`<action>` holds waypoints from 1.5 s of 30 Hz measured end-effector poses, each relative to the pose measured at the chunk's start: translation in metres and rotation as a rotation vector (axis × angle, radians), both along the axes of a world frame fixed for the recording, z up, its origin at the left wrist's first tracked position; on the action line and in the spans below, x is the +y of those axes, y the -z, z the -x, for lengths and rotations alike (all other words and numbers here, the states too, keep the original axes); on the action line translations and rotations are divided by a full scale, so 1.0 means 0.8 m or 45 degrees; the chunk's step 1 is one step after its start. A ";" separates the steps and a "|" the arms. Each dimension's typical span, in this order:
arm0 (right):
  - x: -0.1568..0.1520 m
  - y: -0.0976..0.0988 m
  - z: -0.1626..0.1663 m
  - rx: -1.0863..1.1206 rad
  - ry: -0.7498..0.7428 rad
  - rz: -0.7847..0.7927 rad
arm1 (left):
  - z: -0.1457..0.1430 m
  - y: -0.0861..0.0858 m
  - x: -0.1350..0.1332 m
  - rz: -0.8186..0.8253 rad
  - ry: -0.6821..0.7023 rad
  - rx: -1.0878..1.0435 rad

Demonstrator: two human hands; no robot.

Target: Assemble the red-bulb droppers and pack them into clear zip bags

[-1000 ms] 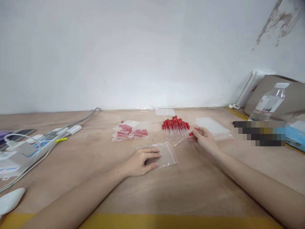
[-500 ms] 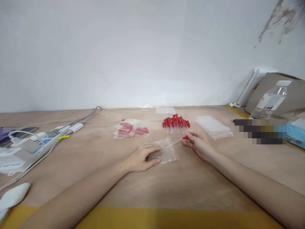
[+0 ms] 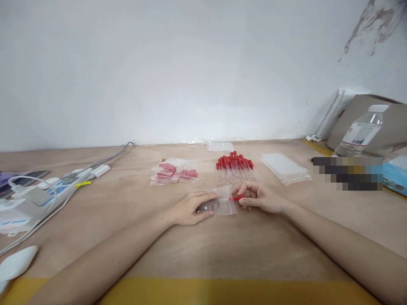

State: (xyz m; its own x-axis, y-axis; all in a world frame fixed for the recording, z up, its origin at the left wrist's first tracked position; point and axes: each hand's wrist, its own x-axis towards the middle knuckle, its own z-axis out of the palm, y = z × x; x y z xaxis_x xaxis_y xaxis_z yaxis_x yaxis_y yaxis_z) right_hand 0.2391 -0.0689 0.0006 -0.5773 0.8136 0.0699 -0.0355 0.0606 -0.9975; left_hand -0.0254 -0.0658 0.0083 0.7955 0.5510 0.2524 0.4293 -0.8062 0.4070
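Note:
My left hand [image 3: 191, 209] lies on the table around a clear zip bag [image 3: 224, 207], holding it between thumb and fingers. The bag's mouth faces right. My right hand [image 3: 259, 197] pinches the red rubber bulb of a dropper [image 3: 235, 198]. The dropper's clear stem points left into the bag's mouth; its tip is hard to make out. Behind the hands a fan of several red-bulbed droppers [image 3: 235, 165] lies on the table. Bags filled with red-bulbed droppers [image 3: 173, 171] are piled to the left of it. A stack of flat clear bags [image 3: 284, 168] lies to the right.
On the left stand a power strip [image 3: 60, 186] with plugs and cables, and a white object [image 3: 17, 263]. A water bottle [image 3: 362, 131], a grey-brown box [image 3: 389, 123] and a blue pack [image 3: 394, 178] are at the right. Another flat bag [image 3: 220, 146] lies near the wall.
My right hand has moved left and slightly down, and the dropper's stem has gone into the bag's mouth. My left hand has stayed on the bag, which now bulges between thumb and fingers.

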 end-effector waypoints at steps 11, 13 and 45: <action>0.005 0.005 0.011 -0.104 0.214 -0.086 | 0.002 -0.002 -0.003 -0.005 -0.049 -0.076; 0.007 0.008 0.009 -0.117 0.255 -0.100 | 0.007 -0.003 -0.003 0.005 -0.061 -0.068; 0.009 0.004 0.014 -0.454 0.419 -0.321 | 0.012 -0.001 -0.003 0.039 -0.011 -0.061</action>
State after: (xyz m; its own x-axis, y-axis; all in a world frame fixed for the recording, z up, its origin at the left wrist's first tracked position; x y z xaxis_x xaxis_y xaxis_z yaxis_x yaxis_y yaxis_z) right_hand 0.2282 -0.0613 -0.0022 -0.3188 0.9385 0.1328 0.3634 0.2504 -0.8973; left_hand -0.0354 -0.0678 0.0093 0.7782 0.5657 0.2727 0.4156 -0.7895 0.4517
